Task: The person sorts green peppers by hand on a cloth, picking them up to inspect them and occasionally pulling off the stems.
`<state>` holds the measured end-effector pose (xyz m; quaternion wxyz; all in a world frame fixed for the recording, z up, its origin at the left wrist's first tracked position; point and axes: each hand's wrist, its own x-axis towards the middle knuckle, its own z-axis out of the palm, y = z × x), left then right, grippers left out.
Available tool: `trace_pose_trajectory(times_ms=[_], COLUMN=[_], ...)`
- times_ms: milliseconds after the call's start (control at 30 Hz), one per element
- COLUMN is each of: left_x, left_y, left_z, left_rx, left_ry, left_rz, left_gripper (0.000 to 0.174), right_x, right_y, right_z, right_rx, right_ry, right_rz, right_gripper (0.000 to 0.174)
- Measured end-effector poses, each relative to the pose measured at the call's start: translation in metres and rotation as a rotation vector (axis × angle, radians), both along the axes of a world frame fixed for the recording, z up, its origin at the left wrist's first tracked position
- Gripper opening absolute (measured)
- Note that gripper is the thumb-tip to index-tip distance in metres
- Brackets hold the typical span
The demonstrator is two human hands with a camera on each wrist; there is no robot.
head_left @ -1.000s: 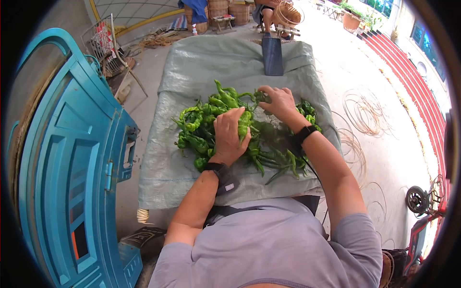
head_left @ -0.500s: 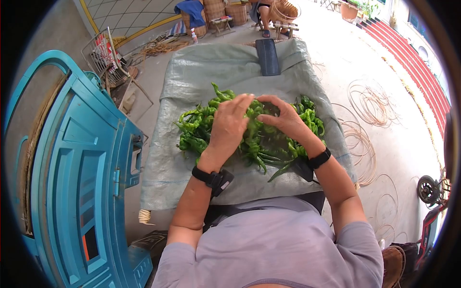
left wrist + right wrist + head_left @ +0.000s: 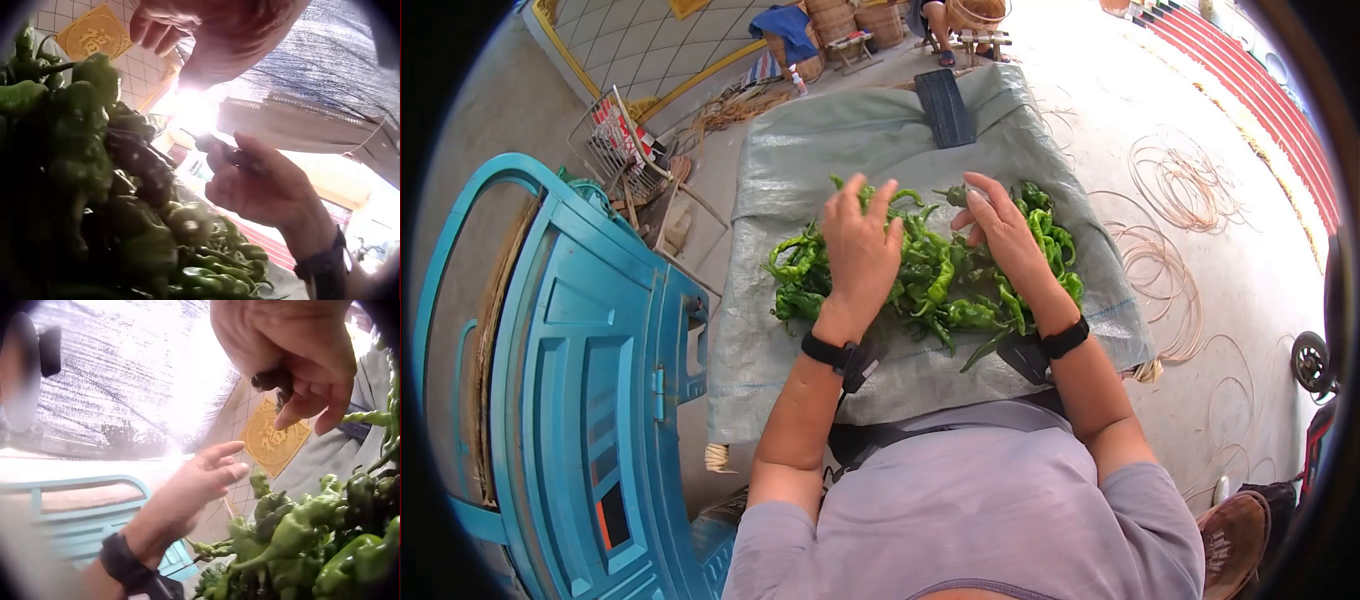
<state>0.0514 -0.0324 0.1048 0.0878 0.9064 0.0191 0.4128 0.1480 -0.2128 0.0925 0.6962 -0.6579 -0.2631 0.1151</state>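
A heap of green peppers [image 3: 940, 280] lies on a pale green woven sheet [image 3: 800, 150] in front of me. My left hand [image 3: 860, 255] hovers over the left part of the heap, its fingers spread and holding nothing. On the right, my right hand [image 3: 1005, 235] pinches a dark green pepper [image 3: 956, 195] between thumb and fingers. The left wrist view shows that pepper [image 3: 209, 142] with its thin end pointing away from the fingers. From the right wrist, the left hand [image 3: 197, 484] appears with fairly straight fingers, apart from the right hand [image 3: 294, 362].
A blue metal panel [image 3: 600, 340] stands close on my left. A dark flat pad [image 3: 945, 108] lies at the sheet's far end. Coils of cane [image 3: 1185, 180] lie on the floor to the right. Beyond the sheet, a person [image 3: 938, 22] sits near woven baskets [image 3: 880, 25].
The hands came together over the heap half a second ago and are now apart. My left hand has moved left, off the peppers it touched earlier. The head view has tilted.
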Motion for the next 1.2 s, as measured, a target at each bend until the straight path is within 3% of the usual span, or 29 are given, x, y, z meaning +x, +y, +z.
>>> trace_pose_trajectory(times_ms=[167, 233, 300, 333, 367, 533, 633, 767, 933, 1033, 1100, 1200], left_x=[-0.015, -0.029, -0.037, -0.039, -0.037, -0.027, -0.029, -0.033, -0.013, -0.008, -0.005, -0.005], left_y=[-0.022, -0.045, -0.055, -0.057, -0.060, -0.071, -0.073, -0.070, -0.030, -0.025, -0.034, -0.049], left_z=[-0.015, -0.016, -0.025, -0.035, -0.040, -0.064, -0.045, -0.007, 0.005, 0.000, -0.007, -0.019], left_rx=[-0.090, -0.101, -0.068, -0.025, 0.064, 0.357, 0.152, -0.066, 0.189, 0.165, 0.103, 0.069], left_ry=[0.241, 0.355, 0.558, 0.538, 0.568, 0.539, 0.573, 0.449, 0.170, 0.188, 0.249, 0.237], left_rz=[-0.366, -0.414, -0.518, -0.548, -0.503, -0.370, -0.430, -0.247, 0.151, 0.093, -0.041, -0.181], left_gripper=[0.036, 0.032, 0.035, 0.039, 0.040, 0.043, 0.042, 0.043, 0.070, 0.082, 0.064, 0.050], right_x=[0.002, 0.009, 0.013, 0.017, 0.020, 0.004, -0.004, 0.001, -0.019, -0.022, -0.021, -0.015], right_y=[0.001, 0.006, 0.006, 0.005, 0.005, -0.031, -0.052, -0.067, -0.064, -0.060, -0.058, -0.056], right_z=[-0.024, -0.032, -0.035, -0.040, -0.043, -0.015, -0.011, -0.018, -0.013, -0.028, -0.036, -0.040], right_rx=[0.052, 0.075, -0.031, -0.127, -0.225, -0.154, -0.176, -0.171, -0.656, -0.934, -1.068, -1.044], right_ry=[-0.037, -0.094, -0.424, -0.624, -0.828, -0.274, -0.313, -0.300, -0.676, -0.839, -0.924, -0.885], right_rz=[-0.184, -0.239, -0.263, -0.300, -0.333, -0.074, -0.141, -0.212, -0.358, -0.294, -0.250, -0.251], right_gripper=[0.046, 0.049, 0.049, 0.048, 0.048, 0.027, 0.027, 0.028, 0.023, 0.023, 0.023, 0.021])
